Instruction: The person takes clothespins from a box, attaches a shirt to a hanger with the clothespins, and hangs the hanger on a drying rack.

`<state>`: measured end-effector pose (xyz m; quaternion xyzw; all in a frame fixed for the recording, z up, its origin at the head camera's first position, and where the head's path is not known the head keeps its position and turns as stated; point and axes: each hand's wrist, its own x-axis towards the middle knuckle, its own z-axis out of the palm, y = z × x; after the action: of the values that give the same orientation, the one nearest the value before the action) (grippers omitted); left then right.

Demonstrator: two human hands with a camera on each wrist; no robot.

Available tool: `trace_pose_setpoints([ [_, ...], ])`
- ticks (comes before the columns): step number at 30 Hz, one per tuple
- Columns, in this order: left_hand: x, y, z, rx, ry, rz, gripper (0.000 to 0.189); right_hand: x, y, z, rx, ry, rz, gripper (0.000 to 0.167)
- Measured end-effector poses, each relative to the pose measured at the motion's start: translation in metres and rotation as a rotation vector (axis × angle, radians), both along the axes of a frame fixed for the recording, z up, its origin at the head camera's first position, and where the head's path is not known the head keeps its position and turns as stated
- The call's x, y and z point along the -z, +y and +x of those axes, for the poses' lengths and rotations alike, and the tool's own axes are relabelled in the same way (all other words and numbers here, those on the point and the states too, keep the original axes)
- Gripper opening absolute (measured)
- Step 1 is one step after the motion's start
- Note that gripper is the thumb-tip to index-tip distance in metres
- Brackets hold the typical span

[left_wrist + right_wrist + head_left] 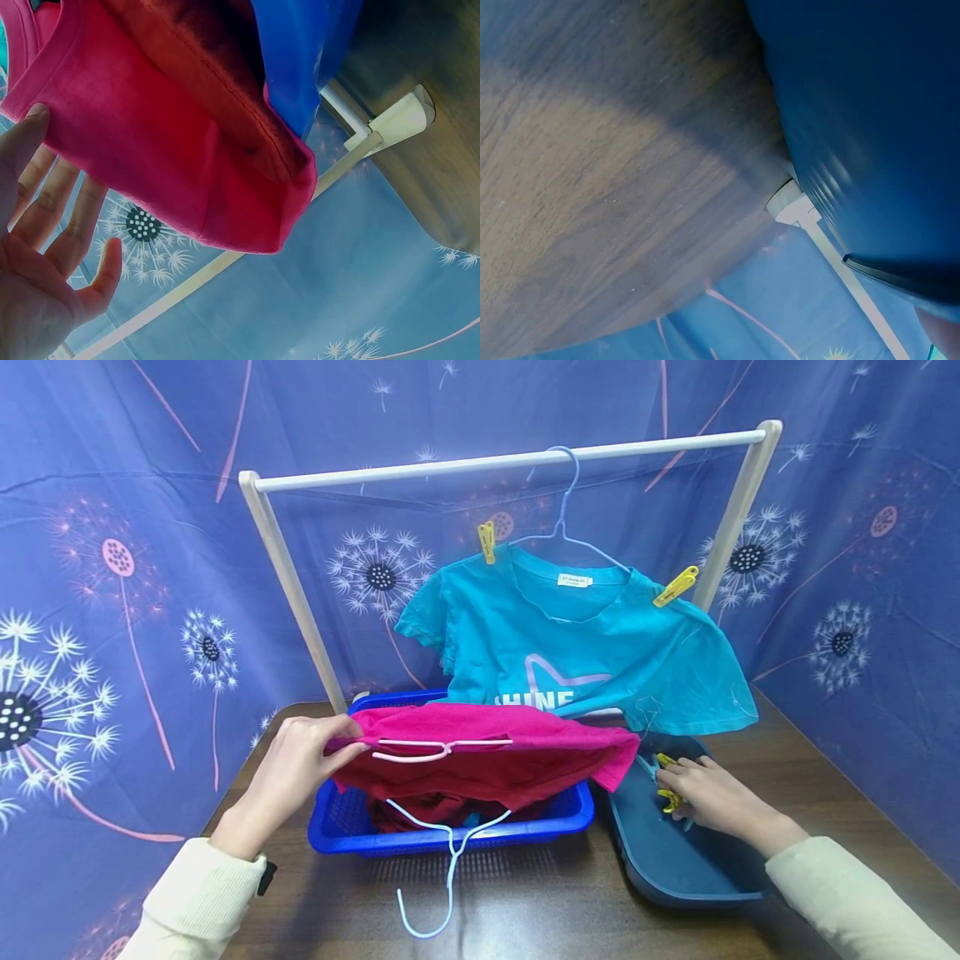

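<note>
Basket (450, 843), tray (697, 868), rack (480, 463) on wooden table (540, 902)

Pink shirt (457, 722); yellow clothespins (677, 587); dandelion-print blue backdrop (202, 410).

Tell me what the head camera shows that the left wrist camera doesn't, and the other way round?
Only the head view shows the right hand at the yellow clips in the dark tray, and the lettering on the turquoise shirt.

Only the left wrist view shows the palm side of the left hand, its little finger clear of the cloth.

Both show the left hand pinching the pink shirt, plus the blue basket, wooden table, rack and dandelion backdrop.
</note>
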<state>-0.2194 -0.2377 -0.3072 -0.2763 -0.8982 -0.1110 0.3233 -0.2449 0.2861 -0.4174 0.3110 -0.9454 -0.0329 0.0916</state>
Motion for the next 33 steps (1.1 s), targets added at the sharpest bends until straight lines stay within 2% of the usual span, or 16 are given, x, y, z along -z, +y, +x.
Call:
trace_pose_setpoints([
  [7, 0.0, 0.0, 0.0, -0.007, -0.011, -0.001, 0.013, -0.001, -0.002, 0.001, 0.015, -0.089, -0.035, 0.035],
  [15, -0.001, 0.0, 0.0, -0.01, -0.003, -0.006, 0.014, 0.001, -0.006, 0.002, 0.037, -0.149, -0.017, 0.031],
  [25, -0.004, 0.001, -0.003, -0.034, -0.007, 0.026, 0.011, 0.0, -0.01, 0.003, -0.029, -0.164, -0.004, 0.035],
  [33, -0.006, 0.003, -0.006, -0.054, -0.025, 0.064, 0.009, -0.004, -0.012, 0.002, 0.025, -0.147, -0.045, 0.034],
])
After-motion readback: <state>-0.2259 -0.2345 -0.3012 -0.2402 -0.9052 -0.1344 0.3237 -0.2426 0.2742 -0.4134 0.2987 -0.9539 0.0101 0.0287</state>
